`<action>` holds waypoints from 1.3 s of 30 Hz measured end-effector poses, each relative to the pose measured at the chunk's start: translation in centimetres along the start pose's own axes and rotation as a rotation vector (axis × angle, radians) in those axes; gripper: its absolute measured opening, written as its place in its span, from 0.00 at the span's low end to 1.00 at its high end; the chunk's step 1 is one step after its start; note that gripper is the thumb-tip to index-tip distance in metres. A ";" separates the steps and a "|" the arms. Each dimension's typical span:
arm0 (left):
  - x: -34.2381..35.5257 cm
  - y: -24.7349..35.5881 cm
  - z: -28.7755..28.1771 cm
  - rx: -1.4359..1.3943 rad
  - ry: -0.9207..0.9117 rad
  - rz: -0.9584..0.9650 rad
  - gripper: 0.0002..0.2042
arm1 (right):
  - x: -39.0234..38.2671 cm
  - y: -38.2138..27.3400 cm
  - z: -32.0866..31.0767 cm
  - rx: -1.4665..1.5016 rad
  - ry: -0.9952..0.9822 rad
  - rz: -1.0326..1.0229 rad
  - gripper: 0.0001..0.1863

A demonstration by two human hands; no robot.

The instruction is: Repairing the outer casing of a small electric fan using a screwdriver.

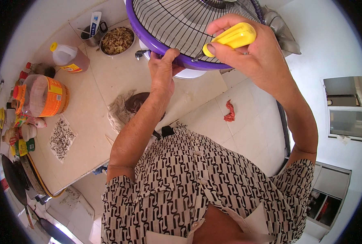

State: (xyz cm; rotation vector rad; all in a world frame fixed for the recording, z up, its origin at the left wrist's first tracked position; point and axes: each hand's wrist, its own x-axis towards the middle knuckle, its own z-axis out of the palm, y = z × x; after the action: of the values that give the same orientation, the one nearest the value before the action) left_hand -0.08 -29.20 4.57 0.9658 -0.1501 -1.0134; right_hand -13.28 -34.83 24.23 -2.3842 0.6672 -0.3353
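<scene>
A round fan with a purple rim (142,35) and a black wire grille (177,26) stands at the far side of the counter. My left hand (163,67) grips the near edge of the rim, thumb on top, with the fingers partly hidden beneath. In my right hand (256,59) is a screwdriver (234,36) with a thick yellow handle. Its short metal shaft slants down to the left, and the tip reaches the purple rim just right of my left hand. Whether the tip sits in a screw is too small to tell. A black plug (141,53) lies beside the fan.
On the left stand a bowl of chopped food (116,41), a metal mug (92,40), a jug (70,60) and a large plastic tub (46,97). Speckled paper (62,138) and a crumpled cloth (118,112) lie nearer. A red scrap (230,111) is at the right.
</scene>
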 end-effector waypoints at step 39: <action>-1.1 0.4 0.4 -0.002 -0.039 -0.041 0.26 | 0.3 1.2 -0.8 0.164 -0.127 -0.136 0.07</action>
State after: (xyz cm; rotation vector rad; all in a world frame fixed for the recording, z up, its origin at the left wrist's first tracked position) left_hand -0.63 -28.57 5.43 0.9510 -0.1620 -1.0706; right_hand -13.80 -36.26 24.10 -2.2766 0.4043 -0.2817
